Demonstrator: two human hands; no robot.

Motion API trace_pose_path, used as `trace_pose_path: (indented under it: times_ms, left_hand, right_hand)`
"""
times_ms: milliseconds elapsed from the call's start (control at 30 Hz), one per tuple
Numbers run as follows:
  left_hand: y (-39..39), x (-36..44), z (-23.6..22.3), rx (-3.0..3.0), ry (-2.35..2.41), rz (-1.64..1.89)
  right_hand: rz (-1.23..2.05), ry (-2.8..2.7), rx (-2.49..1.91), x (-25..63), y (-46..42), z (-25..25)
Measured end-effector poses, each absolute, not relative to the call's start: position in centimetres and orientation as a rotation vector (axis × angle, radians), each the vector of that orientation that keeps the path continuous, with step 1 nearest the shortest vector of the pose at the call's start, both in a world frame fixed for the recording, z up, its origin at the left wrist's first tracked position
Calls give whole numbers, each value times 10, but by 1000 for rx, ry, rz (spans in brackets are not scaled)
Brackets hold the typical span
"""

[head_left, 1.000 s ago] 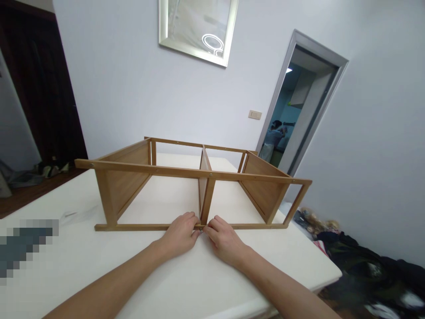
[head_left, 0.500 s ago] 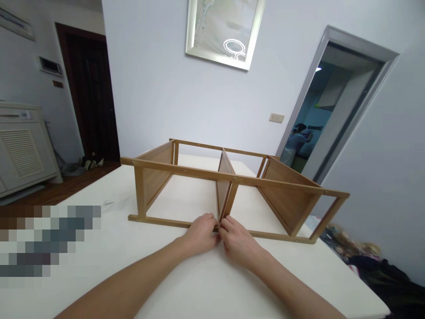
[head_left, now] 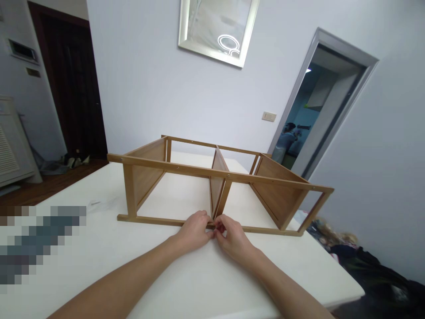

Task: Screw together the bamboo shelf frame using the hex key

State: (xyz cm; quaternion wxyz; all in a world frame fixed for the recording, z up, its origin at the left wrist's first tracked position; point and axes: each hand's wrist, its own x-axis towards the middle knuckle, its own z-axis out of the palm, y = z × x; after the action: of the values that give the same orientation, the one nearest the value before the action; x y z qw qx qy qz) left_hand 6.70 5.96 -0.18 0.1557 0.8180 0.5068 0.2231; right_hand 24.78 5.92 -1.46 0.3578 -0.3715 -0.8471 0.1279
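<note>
A wooden shelf rack (head_left: 178,168) lies on its side on a white table (head_left: 179,283). It has a board at each end and a middle board (head_left: 217,195) between its rails. My left hand (head_left: 194,232) is closed around the near lower rail (head_left: 149,220), just left of where the middle board meets it. At that same joint my right hand (head_left: 234,239) has thumb and index finger curled into a pinch against the rail. Whatever those fingertips hold, if anything, is too small to make out.
A thin clear plastic bag (head_left: 102,205) lies on the table left of the rack. Clothes (head_left: 375,274) are heaped past the table's right edge. Through the doorway at the right, a person (head_left: 286,139) is in another room.
The view has shifted a little, so everything sits further left. My right hand's fingers have moved from lying bunched against the joint to a thumb-and-finger pinch. My left hand keeps its place on the rail.
</note>
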Motion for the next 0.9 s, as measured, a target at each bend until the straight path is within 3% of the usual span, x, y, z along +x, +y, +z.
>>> trace_pose_path:
  times_ms: [900]
  left_hand:
    - [62, 71, -5, 2267, 1526, 675]
  right_hand:
    - [450, -2136, -1044, 249, 60, -7]
